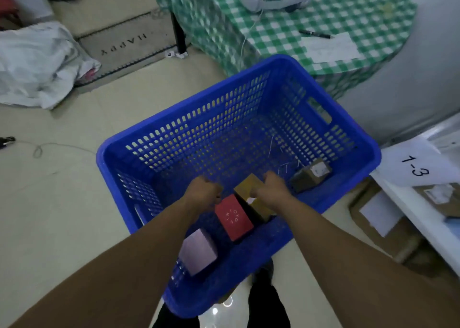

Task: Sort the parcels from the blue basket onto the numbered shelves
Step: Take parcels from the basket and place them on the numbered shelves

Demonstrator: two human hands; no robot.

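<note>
Basket: blue basket (353, 133) on the floor, beside the shelf (408, 210) labelled 1-3.
Parcels: red box (234, 217), yellow box (251, 188), pale box (198, 251) and a brown parcel (310, 174) all lie inside the basket.
Left hand (202, 191): fingers curled together at the red box's far end; whether they clamp it, I cannot tell.
Right hand (270, 187): fingers clamped on the yellow box.
Behind: checked cloth on a surface (348, 11).
</note>
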